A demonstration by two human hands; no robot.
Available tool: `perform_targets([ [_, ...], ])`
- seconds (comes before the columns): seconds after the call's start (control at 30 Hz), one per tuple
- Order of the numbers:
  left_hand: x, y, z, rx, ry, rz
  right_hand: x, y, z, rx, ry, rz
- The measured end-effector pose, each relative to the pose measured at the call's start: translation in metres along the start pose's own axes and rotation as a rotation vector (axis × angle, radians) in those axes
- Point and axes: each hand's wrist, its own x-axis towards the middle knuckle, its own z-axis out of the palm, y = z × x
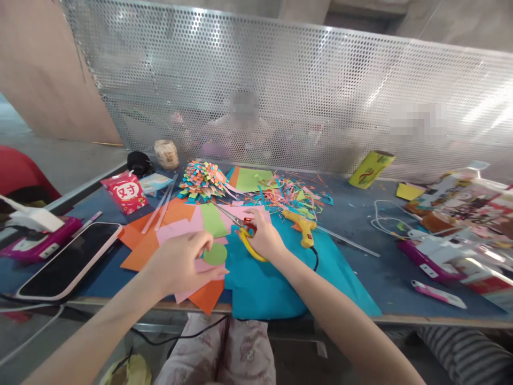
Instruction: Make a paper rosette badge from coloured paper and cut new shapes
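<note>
My right hand (pixel 260 235) is closed on scissors (pixel 249 245) with yellow and red handles, their blades pointing up and left over the papers. At the left of it, my left hand (pixel 182 262) has its thumb and fingers apart around a small green paper circle (pixel 215 254); the fingertips touch or hover near its left edge, and I cannot tell which. Under the hands lie pink paper (pixel 176 231), orange paper (pixel 140 255), a green strip (pixel 214 219) and large blue sheets (pixel 268 291). Behind them sits a bundle of curled colored strips (pixel 203 181).
A yellow glue gun (pixel 302 227) lies right of my right hand, beside paper scraps (pixel 290 193). A phone (pixel 72 259) and red packet (pixel 125 191) are at left. A perforated metal screen (pixel 256 91) stands behind; a yellow-green roll (pixel 369 170) and purple power strip (pixel 425 261) are at right.
</note>
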Motion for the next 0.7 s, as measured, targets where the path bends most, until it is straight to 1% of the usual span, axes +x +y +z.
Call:
perform_targets([
  [0.13,0.021,-0.006,0.017,0.228,-0.184,0.085,0.002,0.004,0.0,-0.036,0.02,0.013],
  [0.23,0.03,-0.01,0.026,0.27,-0.242,0.108,0.003,0.003,-0.001,-0.047,0.013,0.014],
  [0.33,0.03,-0.012,0.027,0.263,-0.263,0.146,0.003,0.002,-0.003,-0.037,0.006,0.005],
  [0.4,0.029,-0.013,0.024,0.237,-0.252,0.159,0.003,0.002,-0.003,-0.025,0.009,0.008],
  [0.43,0.03,-0.014,0.022,0.206,-0.234,0.144,0.003,0.002,-0.004,-0.011,0.013,0.008],
  [0.57,0.043,-0.013,0.009,-0.081,-0.144,0.017,0.003,0.002,-0.006,0.129,0.038,-0.008],
  [0.63,0.047,-0.006,0.0,-0.212,-0.072,0.004,0.004,0.003,-0.007,0.206,0.052,-0.008],
  [0.7,0.041,0.005,-0.008,-0.294,0.012,0.045,0.005,0.004,-0.007,0.252,0.069,0.003],
])
